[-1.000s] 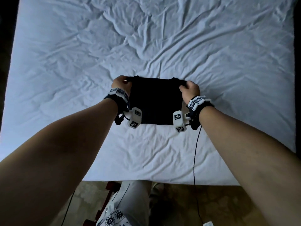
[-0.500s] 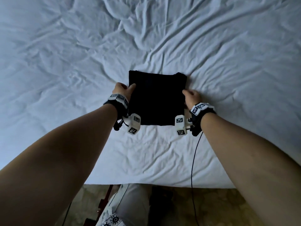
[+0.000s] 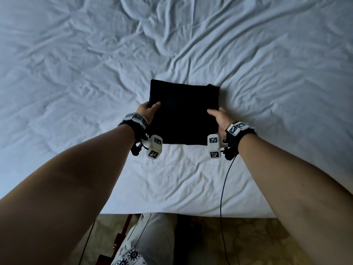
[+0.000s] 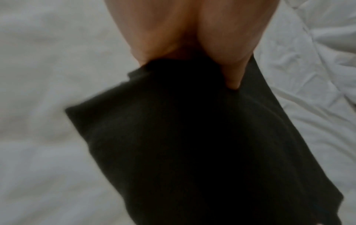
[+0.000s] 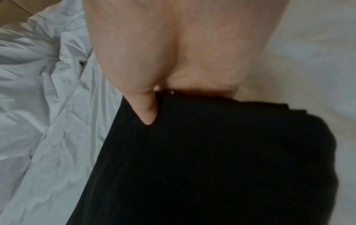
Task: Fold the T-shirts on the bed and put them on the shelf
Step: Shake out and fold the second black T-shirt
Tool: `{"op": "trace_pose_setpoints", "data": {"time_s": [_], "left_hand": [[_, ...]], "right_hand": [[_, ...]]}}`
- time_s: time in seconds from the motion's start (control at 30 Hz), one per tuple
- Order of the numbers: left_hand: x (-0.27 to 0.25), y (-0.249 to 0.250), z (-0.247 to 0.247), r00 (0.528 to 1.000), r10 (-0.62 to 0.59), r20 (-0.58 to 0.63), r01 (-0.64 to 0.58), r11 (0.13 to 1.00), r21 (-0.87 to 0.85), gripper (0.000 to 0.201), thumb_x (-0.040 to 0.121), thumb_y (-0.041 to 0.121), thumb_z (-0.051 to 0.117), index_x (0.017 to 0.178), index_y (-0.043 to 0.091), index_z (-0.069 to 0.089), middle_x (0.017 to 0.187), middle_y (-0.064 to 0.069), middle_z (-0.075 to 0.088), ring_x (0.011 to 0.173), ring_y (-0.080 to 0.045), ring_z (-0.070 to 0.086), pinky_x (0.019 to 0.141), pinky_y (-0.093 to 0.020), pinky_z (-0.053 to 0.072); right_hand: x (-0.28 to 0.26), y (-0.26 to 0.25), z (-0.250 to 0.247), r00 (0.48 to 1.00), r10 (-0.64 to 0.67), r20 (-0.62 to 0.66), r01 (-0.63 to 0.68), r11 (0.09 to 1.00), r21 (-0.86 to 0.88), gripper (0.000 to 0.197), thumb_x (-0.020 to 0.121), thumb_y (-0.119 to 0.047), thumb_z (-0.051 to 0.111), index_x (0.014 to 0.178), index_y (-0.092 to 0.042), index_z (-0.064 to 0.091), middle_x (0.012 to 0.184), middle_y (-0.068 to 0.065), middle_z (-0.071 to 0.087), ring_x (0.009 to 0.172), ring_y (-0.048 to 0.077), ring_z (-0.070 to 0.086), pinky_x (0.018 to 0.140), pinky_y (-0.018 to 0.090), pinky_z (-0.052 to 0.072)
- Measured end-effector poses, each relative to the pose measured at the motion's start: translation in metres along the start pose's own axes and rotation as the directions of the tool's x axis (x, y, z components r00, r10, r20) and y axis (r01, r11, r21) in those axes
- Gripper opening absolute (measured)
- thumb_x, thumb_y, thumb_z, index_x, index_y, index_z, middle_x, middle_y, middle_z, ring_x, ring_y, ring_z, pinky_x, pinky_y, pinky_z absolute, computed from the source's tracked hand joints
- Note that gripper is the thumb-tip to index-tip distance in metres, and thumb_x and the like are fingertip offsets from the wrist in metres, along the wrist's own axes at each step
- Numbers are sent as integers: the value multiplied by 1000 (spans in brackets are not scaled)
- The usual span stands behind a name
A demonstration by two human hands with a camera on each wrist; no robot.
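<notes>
White, creased sheet covers the bed (image 3: pixel 76 73), which fills nearly the whole head view; below its near edge runs a strip of patterned floor (image 3: pixel 248 241) and the person's grey trouser leg (image 3: pixel 154 240). Near the middle of the bed, toward the near edge, is a black T-shirt (image 3: pixel 183 113), folded into a compact rectangle. The left hand (image 3: pixel 148 109) grips its left edge, thumb lying on top of the cloth and fingers tucked out of sight beneath. The right hand (image 3: pixel 219 119) pinches the right edge the same way, thumb on top. Whether the shirt rests on the sheet or is just raised cannot be told. A thin black cable (image 3: pixel 221 197) hangs from the right wrist.
</notes>
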State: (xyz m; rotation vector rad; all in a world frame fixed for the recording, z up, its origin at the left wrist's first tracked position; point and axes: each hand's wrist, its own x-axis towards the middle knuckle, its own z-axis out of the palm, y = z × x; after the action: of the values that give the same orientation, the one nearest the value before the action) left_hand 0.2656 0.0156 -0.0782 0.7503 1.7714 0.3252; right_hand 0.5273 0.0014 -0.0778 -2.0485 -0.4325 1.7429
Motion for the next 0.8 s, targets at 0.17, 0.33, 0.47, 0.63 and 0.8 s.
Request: {"op": "trace_pose_setpoints", "data": {"time_s": [0.17, 0.33, 0.47, 0.63, 0.8], "left_hand": [[-14, 11, 0, 997, 68, -23, -65, 991, 115, 39, 97, 34, 53, 122, 4, 57, 97, -6, 61, 90, -22, 59, 76, -26, 41], [-37, 28, -6, 990, 137, -20, -133, 981, 141, 48, 96, 21, 52, 142, 22, 37, 110, -9, 59, 100, -25, 59, 83, -29, 45], [-72, 56, -15, 969, 243, 50, -248, 956, 157, 44, 96, 7, 48, 139, 20, 49, 133, -10, 56, 117, -21, 55, 95, -20, 39], [-135, 114, -25, 975, 214, 66, -220, 970, 100, 40, 90, 13, 56, 128, 24, 58, 116, -8, 63, 92, -21, 61, 85, -28, 51], [-211, 188, -32, 931, 351, 103, -362, 924, 121, 52, 83, 11, 66, 133, 21, 55, 126, -8, 61, 113, -25, 59, 86, -25, 46]], "right_hand": [[15, 19, -8, 997, -63, -46, 55, 987, -149, 36, 72, -49, 63, 99, -26, 63, 113, 4, 68, 107, 28, 64, 100, 48, 48], [-50, -15, -5, 970, -217, -105, 177, 936, -305, 39, 91, -26, 56, 128, -14, 51, 125, 8, 60, 116, 26, 56, 99, 34, 43], [-94, -37, -19, 939, -337, -75, 304, 910, -282, 52, 94, -5, 49, 143, -19, 43, 142, 1, 48, 131, 15, 44, 107, 24, 34], [-164, -73, -45, 925, -376, -55, 353, 904, -242, 39, 88, -9, 57, 124, -22, 62, 129, 5, 60, 119, 21, 56, 103, 33, 46], [-250, -108, -81, 889, -446, -100, 419, 883, -211, 47, 83, -11, 61, 127, -26, 59, 125, 4, 59, 111, 20, 57, 92, 29, 49]]}}
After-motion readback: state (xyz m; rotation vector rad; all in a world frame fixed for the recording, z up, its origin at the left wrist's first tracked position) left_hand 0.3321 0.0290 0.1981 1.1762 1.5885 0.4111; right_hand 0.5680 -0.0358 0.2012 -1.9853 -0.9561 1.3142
